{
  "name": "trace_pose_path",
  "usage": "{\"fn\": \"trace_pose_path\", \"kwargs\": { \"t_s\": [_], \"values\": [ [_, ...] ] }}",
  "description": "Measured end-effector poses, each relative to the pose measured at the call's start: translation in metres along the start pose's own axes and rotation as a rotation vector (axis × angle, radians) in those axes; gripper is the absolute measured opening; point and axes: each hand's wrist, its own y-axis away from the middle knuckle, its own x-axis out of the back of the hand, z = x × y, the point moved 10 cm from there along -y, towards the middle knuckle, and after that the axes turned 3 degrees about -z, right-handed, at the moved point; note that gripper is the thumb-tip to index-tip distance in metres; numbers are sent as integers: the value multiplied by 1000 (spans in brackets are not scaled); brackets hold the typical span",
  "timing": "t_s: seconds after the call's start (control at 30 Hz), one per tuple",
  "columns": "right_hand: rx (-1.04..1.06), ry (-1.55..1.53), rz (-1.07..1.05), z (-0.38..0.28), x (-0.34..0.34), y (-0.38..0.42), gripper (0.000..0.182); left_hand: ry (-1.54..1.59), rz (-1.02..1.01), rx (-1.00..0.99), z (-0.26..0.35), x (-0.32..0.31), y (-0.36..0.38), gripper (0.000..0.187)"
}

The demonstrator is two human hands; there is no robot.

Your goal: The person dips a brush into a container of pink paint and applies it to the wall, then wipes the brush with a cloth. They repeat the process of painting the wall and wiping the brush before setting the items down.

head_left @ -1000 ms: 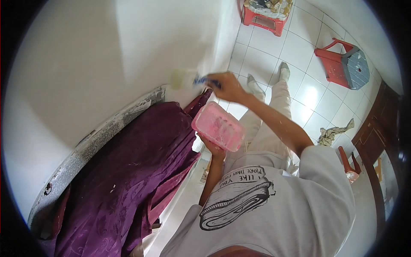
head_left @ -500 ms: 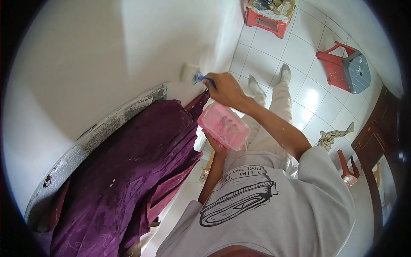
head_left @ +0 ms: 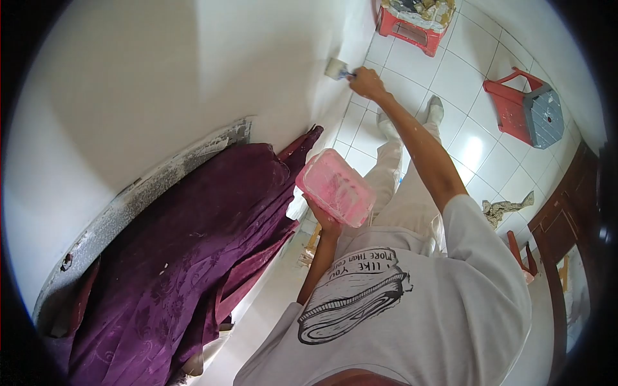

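Note:
My right hand [head_left: 369,83] grips the handle of a flat paintbrush [head_left: 337,69], its pale bristles against or very close to the white wall [head_left: 270,58]. In front of my body, my left hand [head_left: 326,217] holds a pink plastic tub [head_left: 336,188] from below and the side. White paint streaks mark the inside of the tub. Most of my left fingers are hidden beneath it. A purple cloth [head_left: 193,231] drapes along the wall to the left of the tub.
A grey, paint-spotted ledge [head_left: 174,164] runs along the wall above the cloth. On the tiled floor stand a red stool with a littered top [head_left: 412,35] and a red-and-grey stool [head_left: 524,106]. A crumpled rag [head_left: 508,207] lies near a brown wooden door [head_left: 560,199].
My right hand has swept the paintbrush up and to the right along the wall, away from the cloth's end. My left hand and the pink tub stay nearly in place.

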Motion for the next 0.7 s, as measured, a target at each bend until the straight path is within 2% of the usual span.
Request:
{"fn": "trace_pose_path", "kwargs": {
  "t_s": [0.07,0.13,0.2,0.3,0.33,0.4,0.43,0.47,0.5,0.53,0.57,0.63,0.7],
  "values": [
    [144,-8,-17,-61,26,27,32,48,-29,38,14,-32,2,69],
    [241,-136,-14,-120,79,87,28,96,-44,73,12,-40,1,71],
    [432,-288,56,-161,121,136,27,142,-53,107,6,-47,3,72],
    [549,-372,-107,-194,136,171,21,230,-35,152,-2,-50,-6,71],
    [550,-378,-103,-187,129,159,21,259,-5,148,-7,-43,-8,73],
    [590,-356,53,-152,99,106,17,282,31,145,-19,-24,-6,74],
    [545,-423,16,-117,73,69,17,39,-2,5,-12,-14,-4,77],
    [494,-281,23,-87,53,39,20,-202,-37,-138,-1,-14,-3,79],
    [331,-215,-18,-48,31,13,25,-204,-40,-145,8,-27,-5,79],
    [220,-158,32,-8,15,-10,30,-188,-107,-163,25,-56,-4,80],
    [224,-160,30,8,4,-23,30,-170,-171,-179,34,-75,-1,82],
    [-86,25,61,57,-8,-37,35,-97,-153,-129,21,-66,-1,81],
    [78,-39,4,7,1,-24,37,-22,-138,-79,15,-65,-3,81]
  ]
}}
